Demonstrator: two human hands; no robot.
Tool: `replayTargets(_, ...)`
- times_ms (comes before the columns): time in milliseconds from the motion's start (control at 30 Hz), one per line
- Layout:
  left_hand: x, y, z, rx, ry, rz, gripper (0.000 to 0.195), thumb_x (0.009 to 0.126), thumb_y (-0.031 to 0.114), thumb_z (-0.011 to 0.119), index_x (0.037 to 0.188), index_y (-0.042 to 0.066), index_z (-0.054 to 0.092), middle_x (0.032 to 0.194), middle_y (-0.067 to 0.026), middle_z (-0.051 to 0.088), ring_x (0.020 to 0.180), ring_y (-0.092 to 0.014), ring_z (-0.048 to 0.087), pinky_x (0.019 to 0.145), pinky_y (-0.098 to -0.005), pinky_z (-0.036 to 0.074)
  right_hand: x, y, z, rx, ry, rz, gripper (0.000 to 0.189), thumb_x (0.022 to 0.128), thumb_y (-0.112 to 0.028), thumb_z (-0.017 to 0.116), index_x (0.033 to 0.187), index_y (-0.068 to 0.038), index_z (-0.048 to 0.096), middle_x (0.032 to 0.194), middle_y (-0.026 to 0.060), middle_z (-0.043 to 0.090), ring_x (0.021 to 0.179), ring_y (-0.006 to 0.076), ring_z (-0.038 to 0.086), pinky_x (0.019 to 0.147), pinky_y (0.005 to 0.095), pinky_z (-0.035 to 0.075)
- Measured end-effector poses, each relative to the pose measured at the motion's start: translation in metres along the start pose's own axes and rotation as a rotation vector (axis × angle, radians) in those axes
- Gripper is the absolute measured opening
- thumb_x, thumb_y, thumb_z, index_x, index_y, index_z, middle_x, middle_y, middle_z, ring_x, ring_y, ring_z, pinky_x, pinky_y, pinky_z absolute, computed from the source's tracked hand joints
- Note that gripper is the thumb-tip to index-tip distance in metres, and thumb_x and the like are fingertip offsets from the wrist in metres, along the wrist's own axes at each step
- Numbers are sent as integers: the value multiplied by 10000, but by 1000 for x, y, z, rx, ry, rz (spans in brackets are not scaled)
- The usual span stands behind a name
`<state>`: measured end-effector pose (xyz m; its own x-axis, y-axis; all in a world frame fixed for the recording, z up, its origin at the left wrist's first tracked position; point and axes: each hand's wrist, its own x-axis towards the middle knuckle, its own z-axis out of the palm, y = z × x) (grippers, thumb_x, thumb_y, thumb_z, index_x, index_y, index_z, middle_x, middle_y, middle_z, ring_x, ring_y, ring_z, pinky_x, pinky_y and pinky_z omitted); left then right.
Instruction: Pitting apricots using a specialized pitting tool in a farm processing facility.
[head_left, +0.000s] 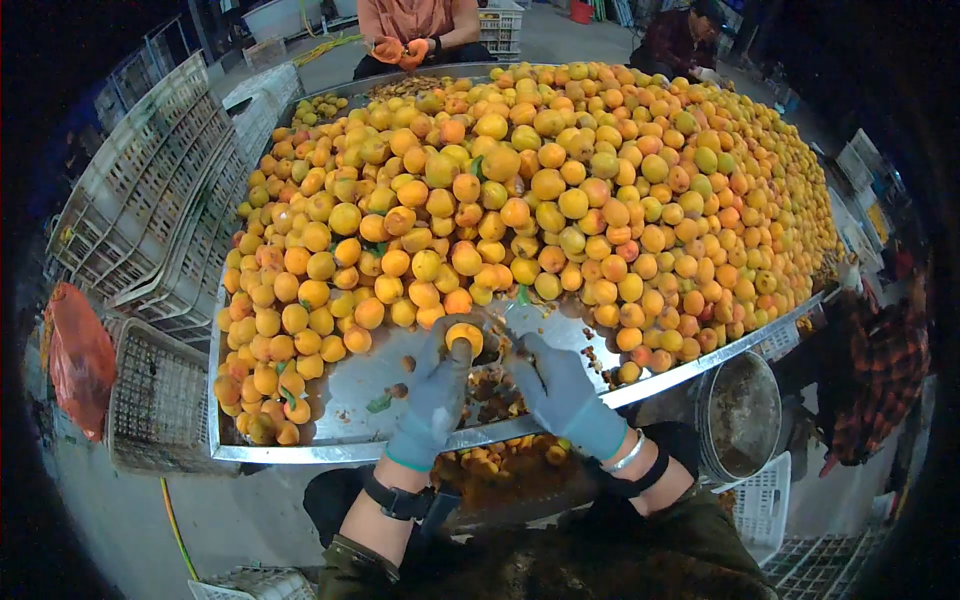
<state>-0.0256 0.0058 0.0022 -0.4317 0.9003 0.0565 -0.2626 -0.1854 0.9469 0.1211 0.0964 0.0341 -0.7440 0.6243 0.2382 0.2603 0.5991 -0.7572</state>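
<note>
My left hand (442, 382), in a grey-blue knit glove, grips an orange apricot (464, 337) with the thumb over it. Just right of it, my right hand (553, 382), gloved alike, has its fingers curled around something small and thin that I cannot make out. Both hands are above the near edge of a metal-rimmed table (337, 452). A large heap of apricots (510, 217) covers much of the table beyond them. Brown scraps (495, 394) lie on the metal between the hands. Below the edge, cut apricot pieces (495, 456) lie in a container.
Plastic crates (142, 187) lean at the left, beside a red bag (79, 364) and an empty-looking crate (154, 397). A bucket (742, 416) stands at the right near a white basket (761, 502). A person in orange gloves (405, 51) sits opposite; other people are at the right.
</note>
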Motion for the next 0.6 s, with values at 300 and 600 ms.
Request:
replayTargets(300,-7,-2,13,619,36,375,423,1010,348,370,1258,16,449,1142,-83,555,1062,-162,529,919,-293,428,-6,6,17,-54,-33,-4,254,901,-201,541,995,33,513,641,224,576,630,420,584,551,461,438)
replayTargets(600,4,-3,24,-211,-23,37,381,1004,297,385,1187,-11,516,1132,-106,581,1033,-183,557,905,-306,445,-2,8,18,49,77,-60,225,887,-150,546,977,54,515,600,204,553,567,375,586,499,406,422)
